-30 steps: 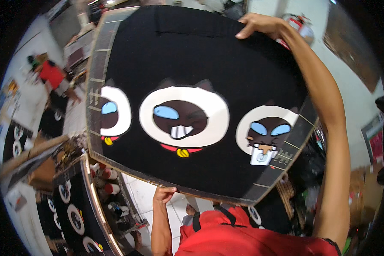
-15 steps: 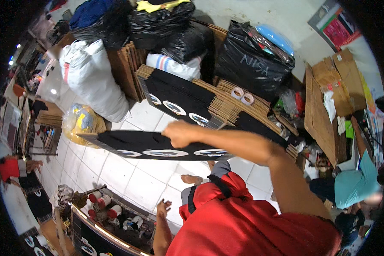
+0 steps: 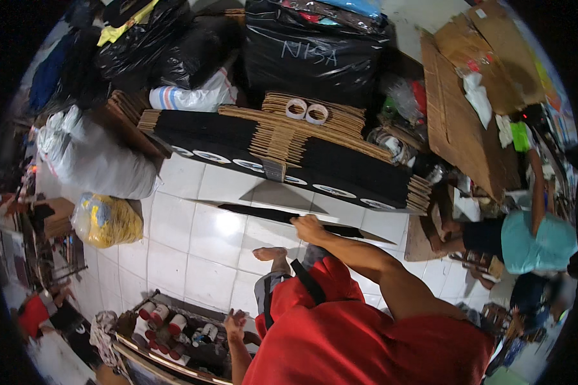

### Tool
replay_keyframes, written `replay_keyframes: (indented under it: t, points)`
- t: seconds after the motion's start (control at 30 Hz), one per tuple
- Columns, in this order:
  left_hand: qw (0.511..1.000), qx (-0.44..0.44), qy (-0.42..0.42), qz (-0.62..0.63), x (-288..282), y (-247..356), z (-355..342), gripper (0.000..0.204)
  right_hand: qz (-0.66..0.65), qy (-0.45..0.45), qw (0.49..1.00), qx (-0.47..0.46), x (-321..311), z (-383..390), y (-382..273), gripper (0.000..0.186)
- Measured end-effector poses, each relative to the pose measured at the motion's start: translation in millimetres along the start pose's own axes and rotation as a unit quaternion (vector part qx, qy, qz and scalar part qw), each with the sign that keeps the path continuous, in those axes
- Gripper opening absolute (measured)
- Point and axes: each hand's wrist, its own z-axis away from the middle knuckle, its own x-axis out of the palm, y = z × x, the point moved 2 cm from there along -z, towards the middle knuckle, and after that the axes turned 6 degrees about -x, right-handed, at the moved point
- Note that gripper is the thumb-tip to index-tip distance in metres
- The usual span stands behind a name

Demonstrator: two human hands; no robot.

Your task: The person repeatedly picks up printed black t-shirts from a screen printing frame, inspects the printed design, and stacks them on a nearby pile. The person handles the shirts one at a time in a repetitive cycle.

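Observation:
My right hand (image 3: 307,228) is closed on the upper edge of a long, thin board covered in black cloth (image 3: 270,213). The board hangs upright over the tiles and shows almost edge-on, so its face is mostly hidden. Just beyond it stand two stacks of similar boards, a left black-covered stack (image 3: 196,131) and a right black-covered stack (image 3: 350,165), with white oval prints low on their fronts. Bare brown board ends (image 3: 279,138) overlap between them. Down by my left side, my left hand (image 3: 235,326) is empty, its fingers apart.
Two tape rolls (image 3: 306,111) lie on the brown boards. Behind are a large black bag (image 3: 311,54) and a white sack (image 3: 99,157); a yellow bundle (image 3: 108,220) sits left. Red-lidded containers (image 3: 164,324) fill a bin near my left hand. A person in teal (image 3: 536,240) is at right.
The view has swung right. The board in my right hand has turned from showing its printed face to nearly edge-on, now in front of the stacks. My left hand stays low and empty.

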Motion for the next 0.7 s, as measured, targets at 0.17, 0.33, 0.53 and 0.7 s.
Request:
replay_keyframes:
  t: [0.17, 0.33, 0.53, 0.7]
  points:
    - [0.992, 0.101, 0.042, -0.062, 94, 18, 48, 0.065, 0.018, -0.005, 0.998, 0.053, 6, 45, 106, 0.031]
    - [0.988, 0.078, 0.038, -0.124, 124, -30, 58, 0.060, 0.043, -0.050, 0.993, 0.095, 26, 68, 198, 0.032]
    - [0.994, -0.012, 0.099, -0.048, 100, -130, 54, 0.055, 0.110, -0.053, 0.987, 0.107, 57, 85, 255, 0.029]
    - [0.996, -0.016, 0.062, -0.068, 75, -190, 39, 0.052, 0.153, -0.044, 0.983, 0.087, 74, 76, 269, 0.023]
